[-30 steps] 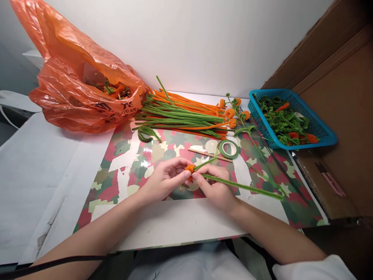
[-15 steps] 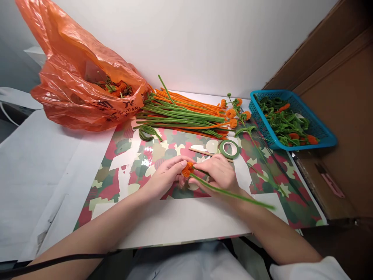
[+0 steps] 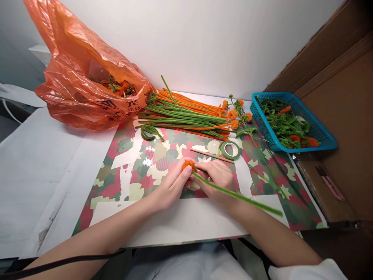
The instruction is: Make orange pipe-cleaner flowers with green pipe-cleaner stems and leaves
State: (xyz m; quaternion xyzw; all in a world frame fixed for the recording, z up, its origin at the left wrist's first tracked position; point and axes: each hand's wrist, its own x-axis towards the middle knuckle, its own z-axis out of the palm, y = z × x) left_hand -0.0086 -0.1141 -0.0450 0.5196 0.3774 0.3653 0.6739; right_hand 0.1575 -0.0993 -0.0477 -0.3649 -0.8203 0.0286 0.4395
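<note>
left hand (image 3: 171, 188) pinching orange pompom (image 3: 188, 165), probably to steady it | right hand (image 3: 217, 181) gripping green stem (image 3: 239, 196) at the pompom, free end trailing right | both low over patterned mat (image 3: 140, 171) on counter (image 3: 43, 163), pipe cleaners (image 3: 186, 116) within reach behind

My left hand (image 3: 170, 188) & right hand (image 3: 217, 179) pinch an orange pompom (image 3: 188, 165) on a green pipe-cleaner stem (image 3: 236, 195) over the camo mat (image 3: 140, 167); green floral tape roll (image 3: 230, 149) just beyond.

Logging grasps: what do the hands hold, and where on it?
The left hand pinches the orange pom-pom; the right hand grips the green pipe cleaner just below it.
</note>
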